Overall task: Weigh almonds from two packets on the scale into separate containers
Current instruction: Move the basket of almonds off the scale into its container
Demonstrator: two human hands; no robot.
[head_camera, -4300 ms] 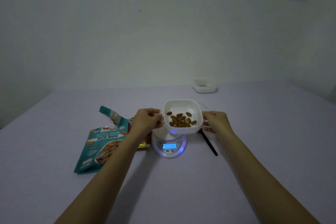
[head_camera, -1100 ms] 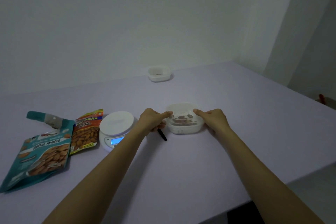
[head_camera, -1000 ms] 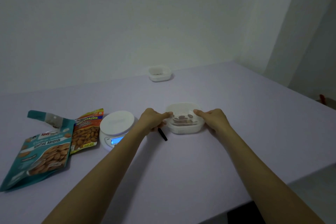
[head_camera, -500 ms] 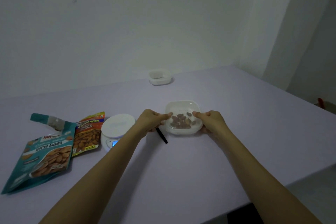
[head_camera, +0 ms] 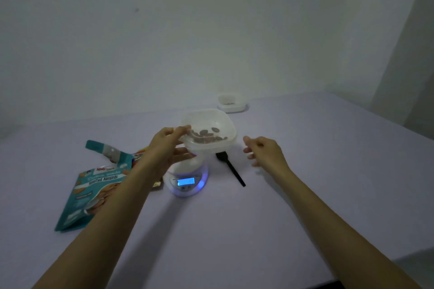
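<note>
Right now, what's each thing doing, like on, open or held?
Scale: on, display lit blue.
Container: almonds inside, over the Scale.
Left hand: holds the Container's rim.
Right hand: loosely curled, holds nothing.
Teal packet: torn open, lying flat.
Black spoon: lying on the table.
Far container: uncovered, on the table.

Almond container [head_camera: 207,116] over scale [head_camera: 186,182], packets [head_camera: 94,185] left of it, spoon [head_camera: 231,168] right, second container [head_camera: 231,103] behind.

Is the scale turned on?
On. The scale has a display that glows bright blue, and blue light shines around its base.
</note>
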